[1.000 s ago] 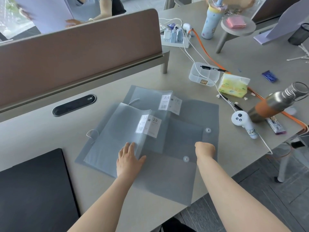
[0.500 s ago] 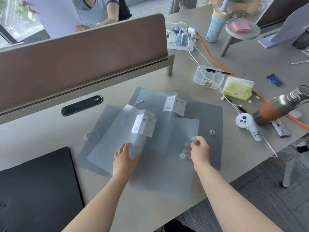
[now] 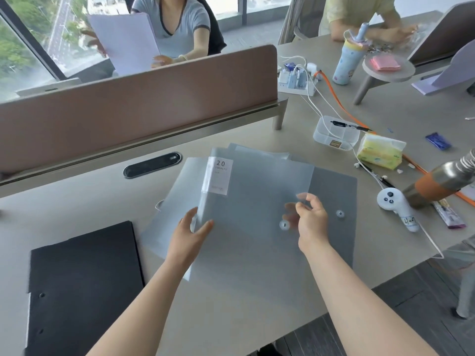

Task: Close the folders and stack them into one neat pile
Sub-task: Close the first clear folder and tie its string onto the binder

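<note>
The left hand (image 3: 189, 235) has its fingers (image 3: 205, 225) clamped on the near spine edge of the translucent grey folder (image 3: 246, 191), thumb on top and the rest underneath. This folder carries a white "20" label (image 3: 218, 177) well beyond those fingers. The right hand (image 3: 312, 222) has its fingers (image 3: 314, 201) pinched on the cover's free edge, lifted off the desk (image 3: 231, 304). Beneath and to the right of the right fingers lies a second grey folder (image 3: 334, 191) with a round snap button (image 3: 340, 213) just beside them. A black folder (image 3: 82, 286) lies flat, well left of the left fingers.
</note>
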`<control>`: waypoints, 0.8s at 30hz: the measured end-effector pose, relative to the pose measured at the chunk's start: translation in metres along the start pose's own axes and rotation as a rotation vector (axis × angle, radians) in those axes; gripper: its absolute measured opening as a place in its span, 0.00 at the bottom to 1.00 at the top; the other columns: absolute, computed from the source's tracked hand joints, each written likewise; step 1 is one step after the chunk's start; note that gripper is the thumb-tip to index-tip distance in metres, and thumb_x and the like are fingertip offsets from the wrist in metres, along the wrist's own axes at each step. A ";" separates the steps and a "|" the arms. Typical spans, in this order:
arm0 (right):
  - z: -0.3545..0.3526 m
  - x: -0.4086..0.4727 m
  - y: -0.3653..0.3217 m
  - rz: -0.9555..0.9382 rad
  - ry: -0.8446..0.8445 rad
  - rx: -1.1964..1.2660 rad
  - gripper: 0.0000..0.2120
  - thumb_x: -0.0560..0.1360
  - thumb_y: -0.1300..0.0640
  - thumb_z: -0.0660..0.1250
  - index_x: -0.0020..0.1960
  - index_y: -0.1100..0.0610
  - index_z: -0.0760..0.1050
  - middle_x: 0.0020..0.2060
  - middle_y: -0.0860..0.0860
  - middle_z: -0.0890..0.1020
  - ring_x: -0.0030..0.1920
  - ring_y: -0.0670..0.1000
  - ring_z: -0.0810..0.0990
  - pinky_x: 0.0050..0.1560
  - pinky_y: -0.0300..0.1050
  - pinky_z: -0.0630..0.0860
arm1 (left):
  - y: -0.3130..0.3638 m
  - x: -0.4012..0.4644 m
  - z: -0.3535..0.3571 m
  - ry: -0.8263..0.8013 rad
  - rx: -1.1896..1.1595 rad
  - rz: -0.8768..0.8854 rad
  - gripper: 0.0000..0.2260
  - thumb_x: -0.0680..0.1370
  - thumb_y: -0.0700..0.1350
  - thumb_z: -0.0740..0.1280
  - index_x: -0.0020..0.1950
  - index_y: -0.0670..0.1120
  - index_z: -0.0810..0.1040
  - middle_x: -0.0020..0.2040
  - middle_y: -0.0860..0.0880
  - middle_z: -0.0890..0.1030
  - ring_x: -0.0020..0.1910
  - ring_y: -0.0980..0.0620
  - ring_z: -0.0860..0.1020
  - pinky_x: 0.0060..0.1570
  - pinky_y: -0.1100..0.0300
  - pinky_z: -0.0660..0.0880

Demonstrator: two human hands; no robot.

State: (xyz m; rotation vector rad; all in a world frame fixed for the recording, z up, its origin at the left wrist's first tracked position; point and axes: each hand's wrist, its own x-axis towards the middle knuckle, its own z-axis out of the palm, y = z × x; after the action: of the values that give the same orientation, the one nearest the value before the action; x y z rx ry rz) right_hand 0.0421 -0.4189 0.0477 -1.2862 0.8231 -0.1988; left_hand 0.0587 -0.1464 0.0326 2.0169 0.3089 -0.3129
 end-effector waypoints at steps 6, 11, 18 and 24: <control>0.037 -0.019 -0.019 -0.005 -0.120 0.101 0.18 0.79 0.68 0.58 0.43 0.47 0.77 0.32 0.49 0.84 0.24 0.50 0.79 0.23 0.40 0.74 | 0.031 -0.021 -0.053 -0.021 -0.200 0.108 0.13 0.71 0.55 0.72 0.55 0.60 0.80 0.52 0.59 0.85 0.54 0.55 0.83 0.55 0.52 0.79; 0.074 -0.038 -0.032 -0.024 -0.235 0.137 0.16 0.79 0.68 0.58 0.45 0.49 0.77 0.32 0.50 0.85 0.24 0.51 0.79 0.23 0.40 0.74 | 0.041 -0.033 -0.095 0.020 -0.289 0.124 0.13 0.67 0.55 0.75 0.50 0.56 0.82 0.48 0.51 0.87 0.45 0.49 0.87 0.44 0.51 0.83; 0.112 -0.062 -0.036 -0.069 -0.360 0.150 0.14 0.81 0.65 0.59 0.49 0.50 0.78 0.36 0.53 0.83 0.27 0.53 0.81 0.26 0.45 0.78 | 0.032 -0.045 -0.141 0.036 -0.426 0.130 0.16 0.66 0.52 0.78 0.52 0.52 0.84 0.48 0.47 0.88 0.44 0.45 0.87 0.39 0.55 0.82; 0.127 -0.068 -0.024 -0.176 -0.328 -0.022 0.14 0.78 0.64 0.62 0.45 0.47 0.79 0.42 0.48 0.80 0.38 0.48 0.76 0.41 0.43 0.75 | 0.014 -0.054 -0.150 0.013 -0.583 0.105 0.20 0.65 0.48 0.80 0.54 0.45 0.84 0.49 0.40 0.86 0.42 0.42 0.85 0.41 0.49 0.81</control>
State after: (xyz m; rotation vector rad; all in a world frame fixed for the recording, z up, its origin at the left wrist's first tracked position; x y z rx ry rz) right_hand 0.0824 -0.2908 0.1040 -1.3682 0.4338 -0.1137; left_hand 0.0264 -0.0228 0.1295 1.4543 0.2644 -0.1220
